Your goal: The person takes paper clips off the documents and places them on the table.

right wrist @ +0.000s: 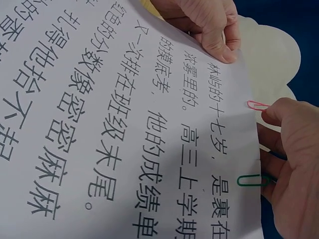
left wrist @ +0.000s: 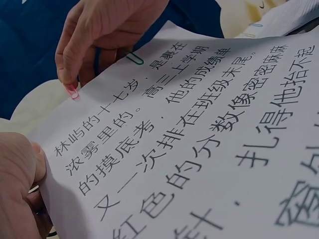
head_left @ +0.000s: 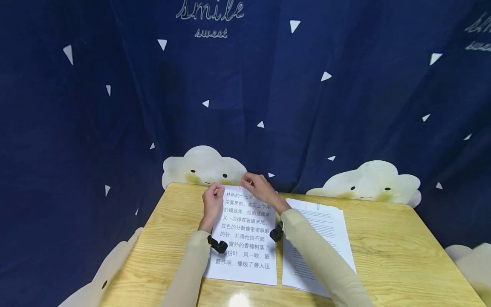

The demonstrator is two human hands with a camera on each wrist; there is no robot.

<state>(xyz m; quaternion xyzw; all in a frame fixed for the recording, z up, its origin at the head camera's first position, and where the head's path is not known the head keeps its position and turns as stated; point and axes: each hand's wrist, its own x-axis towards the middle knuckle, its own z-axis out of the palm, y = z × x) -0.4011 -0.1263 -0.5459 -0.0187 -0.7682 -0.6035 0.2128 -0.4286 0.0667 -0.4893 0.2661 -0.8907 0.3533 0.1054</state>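
A sheet of white paper (head_left: 245, 273) with large printed Chinese characters lies in front of the person, its top part raised. The left hand (head_left: 212, 204) grips its upper left edge, thumb on the printed face, as the right wrist view shows. At the top edge, the right hand (head_left: 258, 187) pinches a pink paper clip (right wrist: 255, 105), whose loop overlaps the paper. Further along that edge sits a green paper clip (right wrist: 248, 180), beside the curled fingers of the right hand. Whether more sheets lie under the top one is hard to tell.
Right of the sheet lies a stack of printed pages (head_left: 318, 226) with a pale clip (head_left: 305, 205) and a dark clip (head_left: 318, 206) on its top edge. Both rest on a wooden table (head_left: 395, 256). A dark blue curtain (head_left: 230, 76) hangs behind the table's far edge.
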